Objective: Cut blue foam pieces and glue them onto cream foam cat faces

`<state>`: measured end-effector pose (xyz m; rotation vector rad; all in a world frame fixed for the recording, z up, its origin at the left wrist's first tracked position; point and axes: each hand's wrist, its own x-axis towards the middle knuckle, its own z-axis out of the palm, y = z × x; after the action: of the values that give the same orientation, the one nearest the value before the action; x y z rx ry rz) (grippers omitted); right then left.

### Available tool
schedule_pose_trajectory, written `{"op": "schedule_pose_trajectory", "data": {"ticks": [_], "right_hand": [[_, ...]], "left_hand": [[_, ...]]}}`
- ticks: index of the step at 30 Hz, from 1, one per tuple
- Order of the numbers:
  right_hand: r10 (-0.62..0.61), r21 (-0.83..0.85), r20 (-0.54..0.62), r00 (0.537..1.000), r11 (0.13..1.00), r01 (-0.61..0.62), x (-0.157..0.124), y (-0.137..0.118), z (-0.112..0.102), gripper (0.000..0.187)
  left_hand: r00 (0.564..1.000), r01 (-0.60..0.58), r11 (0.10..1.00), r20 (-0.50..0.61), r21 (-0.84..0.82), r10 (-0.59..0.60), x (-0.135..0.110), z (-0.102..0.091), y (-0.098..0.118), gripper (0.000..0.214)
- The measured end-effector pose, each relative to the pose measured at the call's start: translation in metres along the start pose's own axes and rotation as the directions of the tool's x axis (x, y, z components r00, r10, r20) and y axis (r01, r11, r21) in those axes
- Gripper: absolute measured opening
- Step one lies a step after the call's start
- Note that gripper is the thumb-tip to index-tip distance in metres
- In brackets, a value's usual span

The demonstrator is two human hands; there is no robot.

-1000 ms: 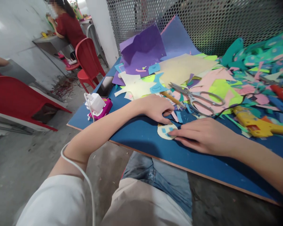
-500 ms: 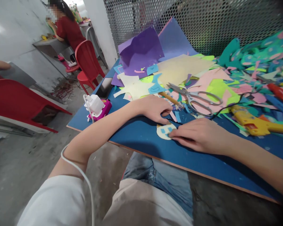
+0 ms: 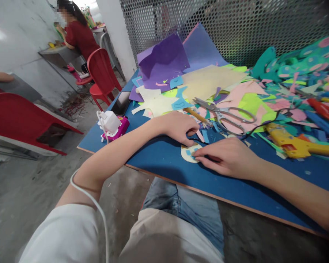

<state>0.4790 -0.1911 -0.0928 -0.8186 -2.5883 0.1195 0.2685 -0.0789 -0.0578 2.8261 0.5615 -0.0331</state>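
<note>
A small cream foam cutout (image 3: 186,153) with light blue bits on it lies on the blue table (image 3: 164,157) near its front edge. My right hand (image 3: 226,157) lies flat, its stretched fingers pressing on the cutout's right side. My left hand (image 3: 181,126) rests just behind the cutout with its fingers curled and thumb tucked under; whether anything is in them I cannot make out.
Scissors (image 3: 224,113), a pencil (image 3: 196,116) and a yellow glue gun (image 3: 296,144) lie behind my hands among foam sheets and scraps. A white charger on a pink device (image 3: 112,126) and a phone (image 3: 122,102) sit at the table's left. Red chairs (image 3: 102,73) and a seated person (image 3: 76,33) are beyond.
My right hand's fingertips have slid slightly left over the cutout. My left hand has hardly moved.
</note>
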Motion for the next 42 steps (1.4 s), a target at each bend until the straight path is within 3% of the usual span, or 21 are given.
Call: {"op": "schedule_pose_trajectory", "data": {"ticks": [6,13,26,30,36,42], "right_hand": [[0.038,0.018,0.071,0.997,0.999,-0.040,0.004,-0.001,0.001,0.023],[0.008,0.015,0.032,0.999,1.000,-0.008,0.003,0.001,0.006,0.022],[0.010,0.037,0.048,0.999,0.999,-0.012,0.001,0.003,0.006,0.019],[0.009,-0.018,0.018,1.000,1.000,-0.009,0.000,0.001,0.008,0.018],[-0.110,-0.143,-0.055,0.992,0.985,0.101,0.002,-0.001,0.006,0.015],[-0.172,-0.271,-0.108,0.979,0.953,0.137,0.007,-0.008,0.005,0.013]], "left_hand": [[0.999,-0.027,0.999,0.031,-0.028,0.028,-0.002,-0.004,0.000,0.030],[0.993,-0.055,0.997,0.101,-0.051,0.060,-0.001,-0.007,-0.004,0.036],[0.994,-0.040,0.997,0.098,-0.064,0.046,0.000,-0.007,-0.003,0.038],[0.994,-0.041,0.997,0.102,-0.070,0.048,0.000,-0.007,-0.003,0.036],[0.994,-0.037,0.997,0.101,-0.073,0.044,-0.001,-0.007,-0.004,0.036],[0.993,-0.031,0.997,0.108,-0.071,0.039,-0.001,-0.009,-0.002,0.035]]}}
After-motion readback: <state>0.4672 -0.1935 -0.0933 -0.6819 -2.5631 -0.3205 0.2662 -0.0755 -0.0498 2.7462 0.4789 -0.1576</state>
